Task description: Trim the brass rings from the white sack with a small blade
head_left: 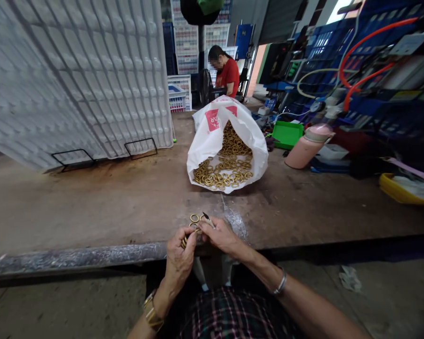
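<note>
My left hand [179,256] is closed around several brass rings [184,241] at the table's front edge. Its thumb and fingers meet those of my right hand [223,236], and one ring seems to sit between them. A small tool with a dark pointed tip [207,217] and a pale body is gripped in my right hand; its exact kind is unclear. Just beyond my fingertips, a few loose rings [191,218] lie on the table. Farther back, an open white plastic bag [202,151] rests on its side with a heap of brass rings [229,176] inside.
Stacked white ribbed panels [102,70] stand at left on black wire stands [141,140]. A pink bottle [305,148], green tray [287,134] and yellow tray [399,192] occupy the brown table's [74,202] right side. A person in red [229,74] sits beyond.
</note>
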Demonstrator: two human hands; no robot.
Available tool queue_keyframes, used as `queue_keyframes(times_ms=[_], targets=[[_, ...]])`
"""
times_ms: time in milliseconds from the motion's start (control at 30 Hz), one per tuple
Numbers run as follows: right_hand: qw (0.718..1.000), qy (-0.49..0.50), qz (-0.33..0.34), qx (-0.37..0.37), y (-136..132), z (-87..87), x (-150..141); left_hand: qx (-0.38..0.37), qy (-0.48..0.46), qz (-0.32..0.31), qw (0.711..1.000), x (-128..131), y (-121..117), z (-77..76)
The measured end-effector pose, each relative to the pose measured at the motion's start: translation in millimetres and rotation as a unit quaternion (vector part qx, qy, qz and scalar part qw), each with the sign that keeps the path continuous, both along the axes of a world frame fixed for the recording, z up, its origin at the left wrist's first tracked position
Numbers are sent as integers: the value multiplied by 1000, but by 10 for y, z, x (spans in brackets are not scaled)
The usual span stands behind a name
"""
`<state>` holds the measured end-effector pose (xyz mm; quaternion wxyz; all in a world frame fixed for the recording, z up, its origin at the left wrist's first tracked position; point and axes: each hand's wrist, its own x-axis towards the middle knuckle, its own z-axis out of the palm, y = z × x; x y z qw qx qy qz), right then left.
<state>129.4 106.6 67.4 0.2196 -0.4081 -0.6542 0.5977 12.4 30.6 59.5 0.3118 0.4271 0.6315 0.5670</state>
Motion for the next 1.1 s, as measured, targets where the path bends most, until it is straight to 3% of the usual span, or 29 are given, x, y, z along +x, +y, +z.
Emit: queue_keyframes(times_ms=[100,200,367,533,733,900,1100], targets=[[996,-11,8,84,-20,-2,-12,4,-4,4,1000,7,-6,-6],[996,-29,6,81,-29,2,-24,-21,-28,-9,999,20,-17,7],[996,-36,5,82,-50,-16,9,-134,-188,-83,969,45,-28,17],[998,-17,8,52,-48,-93,52,-130,-285,-120,942,65,-29,-29],[987,-69,-16,146,10,-124,95,-126,-283,-100,946,91,-30,-18],[941,-150,63,297,-45,-127,155,-129,-243,-80,958,73,-24,-16],[905,-217,107,350,-90,-217,164,-133,-172,-81,973,52,-35,-35]])
